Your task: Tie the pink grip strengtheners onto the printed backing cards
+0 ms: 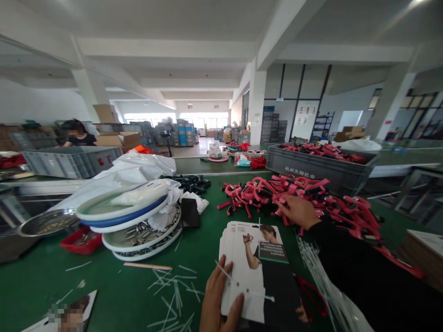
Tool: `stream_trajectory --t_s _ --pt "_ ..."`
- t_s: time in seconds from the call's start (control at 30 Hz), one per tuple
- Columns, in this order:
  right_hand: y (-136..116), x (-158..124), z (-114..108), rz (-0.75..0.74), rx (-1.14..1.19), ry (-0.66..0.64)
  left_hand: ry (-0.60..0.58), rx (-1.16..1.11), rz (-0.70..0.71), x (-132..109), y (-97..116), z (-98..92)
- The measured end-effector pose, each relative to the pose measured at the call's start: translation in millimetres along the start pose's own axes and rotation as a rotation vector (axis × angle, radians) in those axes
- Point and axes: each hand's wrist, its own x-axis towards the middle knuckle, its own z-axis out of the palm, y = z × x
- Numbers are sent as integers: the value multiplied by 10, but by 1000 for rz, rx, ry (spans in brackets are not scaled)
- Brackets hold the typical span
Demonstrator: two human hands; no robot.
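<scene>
My left hand [221, 297] grips the left edge of a stack of printed backing cards [242, 258], thumb on top. The top card carries a person's picture and "adjustable grip strengthener" wording. White cable ties [269, 298] stick through holes in it, one end passing by my left fingers. My right hand [299, 212] reaches into a heap of pink and black hand grip strengtheners [256, 191], fingers closed around a pink handle. Beneath my right forearm lies a bundle of cable ties [313, 263]. Red-handled scissors [313, 295] lie partly under the cards.
Stacked round trays [138, 235] with metal pieces stand left, beside a red tray [83, 240]. Cut tie scraps [176, 290] litter the green table. A grey crate [311, 168] of grips stands behind the heap. A person [80, 133] sits at the far left.
</scene>
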Motion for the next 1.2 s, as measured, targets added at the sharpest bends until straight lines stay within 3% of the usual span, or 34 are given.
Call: stream_trajectory --t_s 0.1,0.17,0.27,0.4,0.5,0.67,0.8,0.9,1.03,1.2 --pt "-130 -56 -323 68 182 263 32 56 38 -31 43 17" --pt "-297 -75 -426 123 508 453 21 84 56 -45 60 19" --pt "-592 -89 -403 131 743 534 -16 108 75 -46 72 0" --pt "-894 -221 -257 76 712 477 -37 113 89 -27 76 -26" --pt "-1042 -491 -242 -12 610 366 -44 103 97 -21 87 -29" --pt "-1259 -1028 -424 -194 52 75 -89 77 61 -24 126 -70" --pt "-1369 -1349 -495 -246 -150 -8 -93 8 -66 108 200 -141" --pt "-1391 -1542 -434 -309 -154 31 -30 -9 -96 323 310 -178" --pt "-1392 -1748 -316 -416 -74 68 -184 77 -101 582 445 -205" --pt "-1284 -1880 -441 -510 141 83 -205 223 -154 663 446 -245"
